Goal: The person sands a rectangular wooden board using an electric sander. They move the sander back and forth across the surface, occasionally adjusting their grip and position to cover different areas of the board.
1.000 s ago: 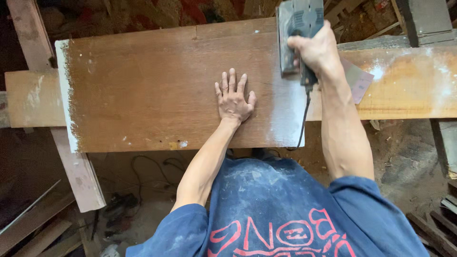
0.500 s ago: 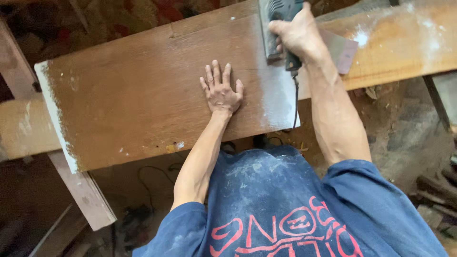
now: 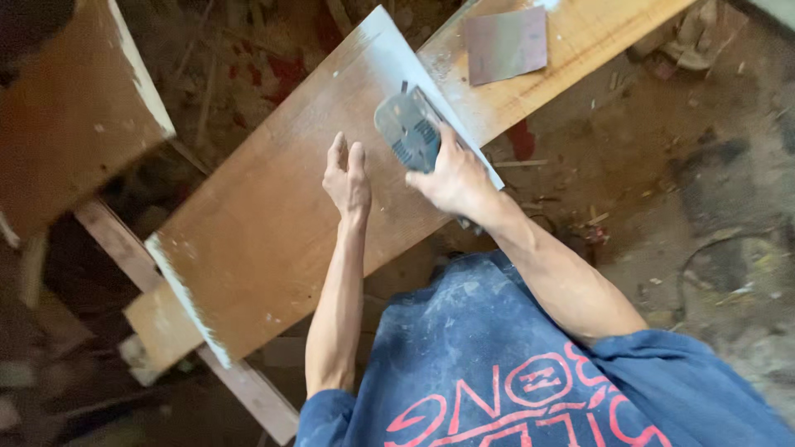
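A wide brown wooden board point(image 3: 273, 223) lies across lighter timber supports, with white dust on its end edges. My right hand point(image 3: 451, 178) grips a grey electric sander point(image 3: 407, 130), lifted and tilted near the board's dusty right end. My left hand point(image 3: 348, 182) hovers edge-on over the middle of the board, fingers straight and together, holding nothing. It is just left of the sander.
A sheet of sandpaper point(image 3: 505, 43) lies on the long pale plank point(image 3: 580, 33) at the top right. Another brown panel point(image 3: 70, 116) stands at the top left. Timber rails point(image 3: 248, 397) run under the board. Dirt floor with wood scraps point(image 3: 662, 165) is on the right.
The view has swung so the board now runs diagonally. My right hand has pulled the sander back off the far edge toward me. My left hand has lifted from flat on the board to edge-on.
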